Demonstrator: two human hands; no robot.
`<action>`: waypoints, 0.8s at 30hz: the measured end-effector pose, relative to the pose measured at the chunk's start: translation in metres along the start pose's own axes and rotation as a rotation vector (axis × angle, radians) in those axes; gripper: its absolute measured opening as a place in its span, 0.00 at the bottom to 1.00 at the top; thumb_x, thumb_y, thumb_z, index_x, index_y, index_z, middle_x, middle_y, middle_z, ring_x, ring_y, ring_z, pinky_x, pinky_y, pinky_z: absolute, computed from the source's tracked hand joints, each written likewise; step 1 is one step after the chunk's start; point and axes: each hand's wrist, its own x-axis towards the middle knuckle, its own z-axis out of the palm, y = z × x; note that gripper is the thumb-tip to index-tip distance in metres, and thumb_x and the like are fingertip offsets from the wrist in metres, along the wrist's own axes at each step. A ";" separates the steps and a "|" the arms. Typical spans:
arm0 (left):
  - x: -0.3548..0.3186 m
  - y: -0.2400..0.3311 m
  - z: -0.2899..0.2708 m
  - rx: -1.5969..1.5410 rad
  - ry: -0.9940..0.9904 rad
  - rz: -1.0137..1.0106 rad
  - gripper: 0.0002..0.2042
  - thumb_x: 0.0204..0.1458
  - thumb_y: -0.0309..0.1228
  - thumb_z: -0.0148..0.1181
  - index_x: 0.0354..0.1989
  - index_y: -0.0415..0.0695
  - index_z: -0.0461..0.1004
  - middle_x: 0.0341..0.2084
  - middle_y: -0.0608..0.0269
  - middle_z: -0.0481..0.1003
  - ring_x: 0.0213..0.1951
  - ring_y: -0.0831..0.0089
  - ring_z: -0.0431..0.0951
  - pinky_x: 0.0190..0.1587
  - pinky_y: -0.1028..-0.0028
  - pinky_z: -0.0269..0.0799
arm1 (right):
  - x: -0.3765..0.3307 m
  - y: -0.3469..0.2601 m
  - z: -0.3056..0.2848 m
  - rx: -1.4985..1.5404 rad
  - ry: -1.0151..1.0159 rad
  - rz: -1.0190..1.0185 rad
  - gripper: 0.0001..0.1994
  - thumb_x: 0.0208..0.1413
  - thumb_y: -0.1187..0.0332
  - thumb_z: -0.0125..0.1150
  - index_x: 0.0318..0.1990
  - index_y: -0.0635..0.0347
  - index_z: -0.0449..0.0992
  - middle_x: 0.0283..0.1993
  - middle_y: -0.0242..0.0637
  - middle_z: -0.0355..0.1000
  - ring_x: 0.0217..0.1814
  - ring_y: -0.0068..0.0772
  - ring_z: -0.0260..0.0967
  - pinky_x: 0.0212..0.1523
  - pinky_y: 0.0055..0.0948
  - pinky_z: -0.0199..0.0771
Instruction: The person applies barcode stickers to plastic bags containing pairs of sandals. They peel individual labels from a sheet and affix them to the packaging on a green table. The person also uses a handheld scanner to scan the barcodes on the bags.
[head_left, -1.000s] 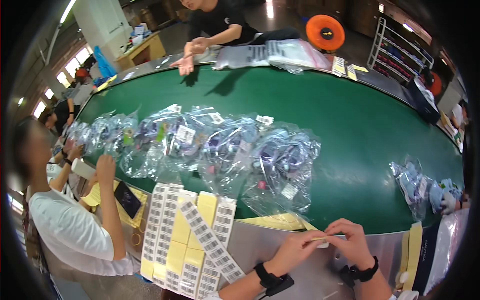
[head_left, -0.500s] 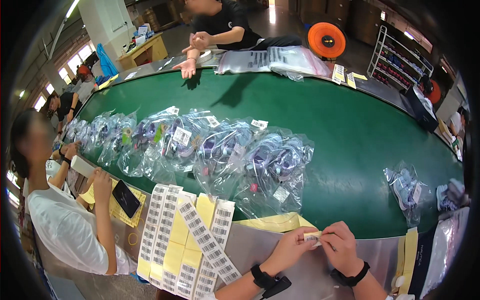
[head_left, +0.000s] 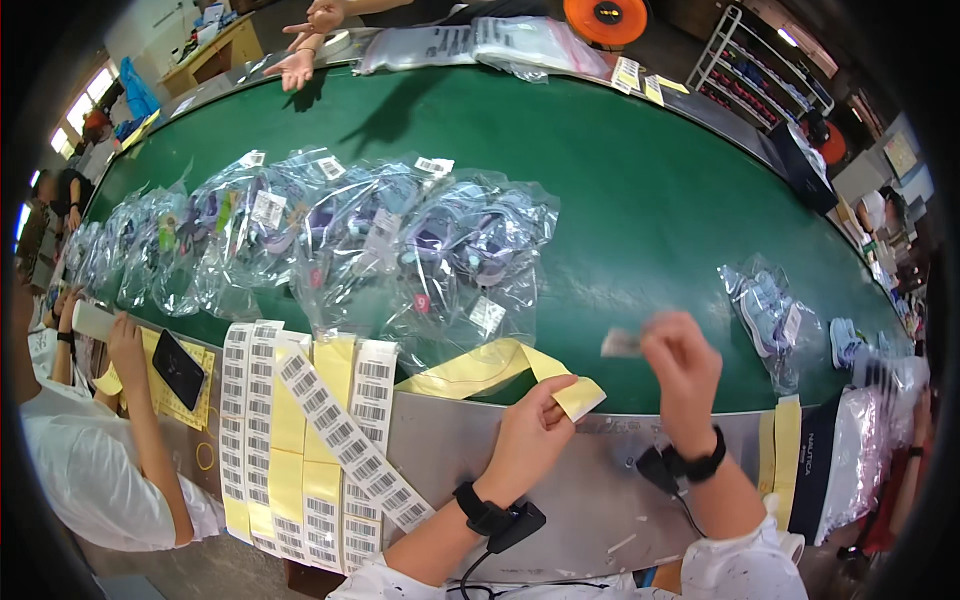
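Note:
My left hand (head_left: 527, 437) is closed on the end of a yellow backing strip (head_left: 490, 366), pinched between thumb and fingers over the near edge of the green belt. To its right, my right hand (head_left: 684, 372) is raised above the belt, smeared by motion, with a small white label (head_left: 621, 344) at its fingertips. Beyond the left hand lie several clear bags with pale blue and purple shoes (head_left: 470, 235), in a row running left. Another bagged pair of shoes (head_left: 766, 318) lies on the belt to the right of my right hand.
Barcode label strips (head_left: 330, 425) cover the metal ledge at left, beside a dark phone (head_left: 181, 369) and a person in white. Across the belt are a co-worker's hands (head_left: 300, 60) and stacked plastic bags (head_left: 430, 45). Yellow strips (head_left: 787, 445) and a dark box stand at right.
My hands have moved apart: the right has lifted away up and forward with the label, while the left keeps the yellow strip. The whole view has shifted, with the belt now higher in it.

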 end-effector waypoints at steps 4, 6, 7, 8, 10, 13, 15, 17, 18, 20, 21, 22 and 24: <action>0.002 0.002 0.005 0.047 -0.025 -0.004 0.23 0.51 0.09 0.47 0.58 0.32 0.62 0.52 0.49 0.71 0.54 0.65 0.74 0.56 0.71 0.73 | 0.068 0.042 0.020 0.401 0.050 0.295 0.06 0.56 0.72 0.61 0.37 0.65 0.77 0.36 0.31 0.74 0.39 0.22 0.70 0.43 0.23 0.70; 0.000 0.003 0.003 0.052 -0.024 0.015 0.23 0.51 0.10 0.47 0.58 0.32 0.62 0.52 0.49 0.71 0.54 0.65 0.74 0.56 0.71 0.73 | 0.094 0.057 0.039 0.526 0.071 0.352 0.06 0.56 0.71 0.61 0.36 0.65 0.78 0.34 0.31 0.74 0.38 0.23 0.70 0.42 0.24 0.71; -0.001 0.005 0.003 0.043 -0.021 0.006 0.23 0.51 0.10 0.47 0.58 0.32 0.62 0.52 0.49 0.71 0.54 0.65 0.74 0.56 0.71 0.73 | 0.104 0.066 0.048 0.543 0.057 0.362 0.07 0.56 0.70 0.62 0.37 0.65 0.77 0.35 0.32 0.74 0.38 0.24 0.70 0.41 0.25 0.71; -0.001 0.006 0.004 0.033 -0.017 -0.003 0.23 0.51 0.10 0.48 0.58 0.32 0.62 0.52 0.49 0.71 0.54 0.65 0.74 0.56 0.71 0.73 | 0.113 0.074 0.056 0.561 0.042 0.374 0.07 0.56 0.70 0.62 0.38 0.64 0.77 0.36 0.32 0.74 0.38 0.24 0.70 0.41 0.25 0.71; -0.001 0.005 0.002 0.026 -0.006 0.004 0.22 0.53 0.12 0.49 0.58 0.32 0.62 0.51 0.49 0.71 0.53 0.65 0.74 0.56 0.71 0.73 | 0.131 0.081 0.074 0.542 0.049 0.407 0.10 0.55 0.68 0.64 0.42 0.62 0.75 0.38 0.34 0.73 0.39 0.25 0.69 0.40 0.26 0.71; 0.000 0.003 0.006 0.026 -0.010 0.024 0.21 0.54 0.13 0.50 0.58 0.32 0.62 0.50 0.49 0.72 0.52 0.65 0.75 0.56 0.70 0.73 | 0.160 0.086 0.093 0.385 0.085 0.550 0.31 0.50 0.64 0.69 0.60 0.57 0.62 0.44 0.36 0.70 0.41 0.26 0.68 0.36 0.29 0.72; -0.001 0.002 0.004 0.032 -0.006 0.036 0.21 0.55 0.13 0.50 0.59 0.32 0.62 0.50 0.49 0.72 0.52 0.65 0.75 0.55 0.70 0.73 | 0.173 0.081 0.111 0.233 0.033 0.639 0.36 0.50 0.62 0.70 0.64 0.54 0.56 0.43 0.38 0.69 0.39 0.27 0.67 0.34 0.31 0.73; -0.002 0.002 0.003 0.039 -0.003 0.039 0.21 0.55 0.14 0.50 0.59 0.33 0.62 0.50 0.50 0.72 0.52 0.65 0.75 0.55 0.70 0.73 | 0.180 0.078 0.118 0.217 -0.130 0.711 0.42 0.48 0.64 0.71 0.68 0.53 0.50 0.38 0.39 0.71 0.35 0.28 0.68 0.32 0.32 0.73; -0.003 0.002 0.003 0.041 -0.003 0.034 0.21 0.55 0.14 0.50 0.59 0.33 0.62 0.50 0.50 0.72 0.52 0.65 0.75 0.55 0.70 0.73 | 0.181 0.084 0.122 0.232 -0.147 0.720 0.41 0.49 0.70 0.68 0.68 0.54 0.50 0.32 0.37 0.73 0.31 0.26 0.69 0.30 0.30 0.73; -0.003 0.000 0.003 0.032 0.002 0.040 0.21 0.56 0.14 0.50 0.59 0.33 0.62 0.50 0.50 0.72 0.52 0.65 0.75 0.54 0.71 0.72 | 0.175 0.099 0.119 0.327 -0.045 0.604 0.40 0.49 0.75 0.66 0.68 0.56 0.50 0.31 0.37 0.74 0.29 0.24 0.69 0.30 0.27 0.73; -0.003 -0.001 0.003 0.034 -0.002 0.054 0.20 0.56 0.14 0.50 0.59 0.33 0.62 0.50 0.51 0.72 0.52 0.65 0.75 0.54 0.71 0.72 | 0.171 0.106 0.115 0.373 0.006 0.544 0.39 0.50 0.77 0.64 0.68 0.57 0.50 0.31 0.36 0.75 0.28 0.23 0.70 0.29 0.26 0.72; -0.002 -0.003 0.002 0.026 0.008 0.070 0.20 0.56 0.15 0.50 0.59 0.33 0.62 0.50 0.51 0.72 0.52 0.65 0.75 0.54 0.71 0.72 | 0.162 0.107 0.114 0.404 0.053 0.549 0.39 0.50 0.80 0.62 0.69 0.59 0.49 0.31 0.38 0.76 0.27 0.22 0.70 0.29 0.23 0.72; -0.001 -0.003 0.004 0.019 0.007 0.055 0.20 0.56 0.15 0.50 0.59 0.34 0.62 0.50 0.51 0.72 0.51 0.66 0.76 0.54 0.71 0.72 | 0.148 0.118 0.104 0.401 0.031 0.535 0.40 0.47 0.81 0.61 0.69 0.61 0.49 0.29 0.38 0.76 0.26 0.22 0.70 0.26 0.22 0.71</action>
